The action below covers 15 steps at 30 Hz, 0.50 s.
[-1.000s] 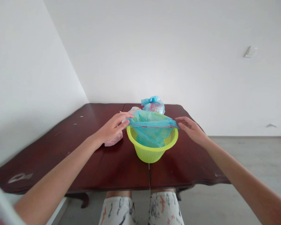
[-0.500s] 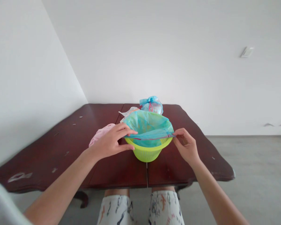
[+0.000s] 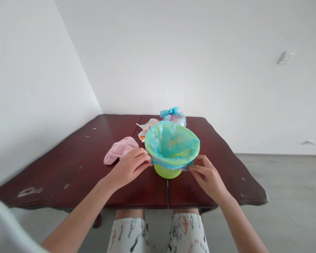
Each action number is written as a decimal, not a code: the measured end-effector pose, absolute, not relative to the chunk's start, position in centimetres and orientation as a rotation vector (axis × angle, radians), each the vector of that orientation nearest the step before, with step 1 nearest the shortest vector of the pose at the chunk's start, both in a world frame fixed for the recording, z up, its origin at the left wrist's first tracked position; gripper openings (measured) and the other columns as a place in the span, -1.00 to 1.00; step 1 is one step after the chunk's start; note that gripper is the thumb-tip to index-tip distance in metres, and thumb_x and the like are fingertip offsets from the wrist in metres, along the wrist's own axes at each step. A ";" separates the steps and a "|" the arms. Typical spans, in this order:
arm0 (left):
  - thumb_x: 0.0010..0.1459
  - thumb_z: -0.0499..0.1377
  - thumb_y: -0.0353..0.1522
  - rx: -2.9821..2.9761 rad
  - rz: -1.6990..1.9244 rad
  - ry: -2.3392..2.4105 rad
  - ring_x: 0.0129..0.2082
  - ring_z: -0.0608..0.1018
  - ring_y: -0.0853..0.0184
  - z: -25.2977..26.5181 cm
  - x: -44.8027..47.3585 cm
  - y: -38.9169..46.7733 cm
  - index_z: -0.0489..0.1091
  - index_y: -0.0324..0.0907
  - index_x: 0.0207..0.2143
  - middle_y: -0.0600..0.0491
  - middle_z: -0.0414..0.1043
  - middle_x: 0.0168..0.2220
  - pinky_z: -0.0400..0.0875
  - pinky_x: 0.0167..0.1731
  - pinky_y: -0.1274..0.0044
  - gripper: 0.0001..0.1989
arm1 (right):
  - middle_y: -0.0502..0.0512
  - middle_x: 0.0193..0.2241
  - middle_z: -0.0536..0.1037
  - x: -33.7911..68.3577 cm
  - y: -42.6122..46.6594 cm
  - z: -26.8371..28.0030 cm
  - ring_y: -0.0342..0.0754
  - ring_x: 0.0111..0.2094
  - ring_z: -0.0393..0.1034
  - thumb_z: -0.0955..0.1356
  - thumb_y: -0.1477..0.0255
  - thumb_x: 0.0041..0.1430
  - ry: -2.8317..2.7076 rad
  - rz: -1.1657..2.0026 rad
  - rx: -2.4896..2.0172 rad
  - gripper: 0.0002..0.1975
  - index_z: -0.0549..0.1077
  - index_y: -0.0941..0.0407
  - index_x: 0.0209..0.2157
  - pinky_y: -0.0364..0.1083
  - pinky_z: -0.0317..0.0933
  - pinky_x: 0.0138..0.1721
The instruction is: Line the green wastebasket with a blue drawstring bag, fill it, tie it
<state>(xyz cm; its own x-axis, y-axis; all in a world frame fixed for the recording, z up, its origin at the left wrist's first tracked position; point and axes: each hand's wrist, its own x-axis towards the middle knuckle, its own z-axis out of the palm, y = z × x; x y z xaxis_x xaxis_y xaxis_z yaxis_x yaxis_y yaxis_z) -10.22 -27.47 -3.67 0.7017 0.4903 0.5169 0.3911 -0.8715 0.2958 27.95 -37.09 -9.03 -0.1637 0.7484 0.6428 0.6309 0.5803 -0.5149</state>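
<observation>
A yellow-green plastic basket (image 3: 166, 172) stands on the table near its front edge. A thin blue garbage bag (image 3: 171, 142) lines it, and the bag's edge is folded over the near rim. My left hand (image 3: 137, 164) pinches the bag's edge at the near left of the rim. At the near right, my right hand (image 3: 205, 174) grips the bag's edge between thumb and fingers, just below the rim. The inside of the basket shows through the bag.
Left of the basket lies a crumpled pink cloth (image 3: 121, 149). Behind it are a white plastic bag with orange marks (image 3: 145, 130) and a tied blue bag (image 3: 175, 116) with red string. White walls border the dark red wooden table (image 3: 76, 158) behind and at left.
The bag's near edge, earlier stretched across the opening, is now down over the outside of the near rim. Both hands have moved lower with it, and the pink cloth is less covered.
</observation>
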 end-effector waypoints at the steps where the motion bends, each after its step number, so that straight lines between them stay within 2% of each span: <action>1: 0.68 0.19 -0.25 2.755 0.821 0.718 -0.07 0.62 0.19 -3.8 -10.5 -27.5 0.55 -0.06 -0.05 0.00 0.61 -0.07 0.51 -0.02 0.33 -0.82 | 0.19 0.07 0.61 28.2 -37.4 -8.6 0.14 0.01 0.61 0.42 0.48 0.53 -1.926 0.139 -1.159 -0.70 0.78 -0.16 0.04 0.12 0.58 -0.02; 4: 0.62 0.27 -0.15 2.790 0.667 0.731 -0.08 0.64 0.15 -3.0 -11.7 -27.8 0.60 -0.03 -0.09 0.01 0.64 -0.10 0.50 -0.03 0.29 -0.79 | 0.22 0.02 0.61 29.1 -38.2 -6.4 0.21 0.00 0.59 0.42 0.50 0.47 -1.944 0.028 -1.206 -0.68 0.75 -0.14 0.07 0.20 0.54 0.01; 7: 0.64 0.20 -0.15 2.743 0.918 0.770 -0.05 0.65 0.11 -0.4 -12.1 -28.2 0.60 -0.03 -0.13 -0.02 0.66 -0.13 0.51 0.06 0.24 -0.72 | 0.23 -0.03 0.60 28.8 -37.7 -2.3 0.22 0.00 0.56 0.38 0.51 0.49 -1.808 -0.091 -1.127 -0.69 0.69 -0.10 0.07 0.19 0.48 0.02; 9: 0.68 0.08 -0.17 2.697 1.070 0.796 0.08 0.65 0.08 1.7 -10.9 -28.2 0.63 -0.04 -0.01 -0.06 0.69 0.01 0.50 0.17 0.22 -0.67 | 0.24 0.06 0.61 27.3 -35.6 0.7 0.23 0.09 0.56 0.35 0.50 0.54 -1.820 -0.107 -1.059 -0.69 0.66 -0.07 0.11 0.19 0.44 0.16; 11: 0.69 0.04 -0.13 2.761 0.945 0.839 0.23 0.63 0.02 3.4 -8.5 -27.9 0.63 -0.04 0.18 -0.09 0.68 0.20 0.47 0.30 0.17 -0.61 | 0.25 0.13 0.63 24.8 -32.0 2.9 0.24 0.20 0.54 0.38 0.47 0.53 -1.976 -0.027 -1.035 -0.76 0.65 -0.01 0.08 0.22 0.38 0.32; 13: 0.66 0.04 -0.07 2.880 0.601 0.900 0.24 0.65 -0.07 4.5 -5.6 -27.2 0.68 -0.06 0.14 -0.11 0.71 0.18 0.42 0.37 0.08 -0.54 | 0.14 -0.15 0.66 21.9 -27.6 3.8 0.14 -0.03 0.57 0.49 0.43 0.43 -2.123 0.185 -1.058 -0.96 0.64 0.03 -0.20 0.13 0.42 0.25; 15: 0.64 0.01 -0.03 2.884 0.196 0.993 0.09 0.72 -0.12 4.9 -2.9 -26.4 0.74 -0.08 -0.04 -0.15 0.77 -0.03 0.48 0.30 0.03 -0.45 | -0.06 -0.49 0.49 19.4 -23.8 3.5 -0.07 -0.35 0.44 0.65 0.35 0.26 -2.031 0.520 -1.140 -0.67 0.51 0.06 -0.46 -0.04 0.48 0.03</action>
<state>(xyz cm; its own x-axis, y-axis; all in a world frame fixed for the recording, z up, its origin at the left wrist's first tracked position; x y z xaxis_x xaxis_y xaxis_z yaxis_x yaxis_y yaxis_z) -2.92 -26.38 4.93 0.7812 0.6173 0.0933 0.6064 -0.7858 0.1218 19.42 -23.75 3.55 -0.3334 0.8520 0.4035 0.5531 0.5234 -0.6481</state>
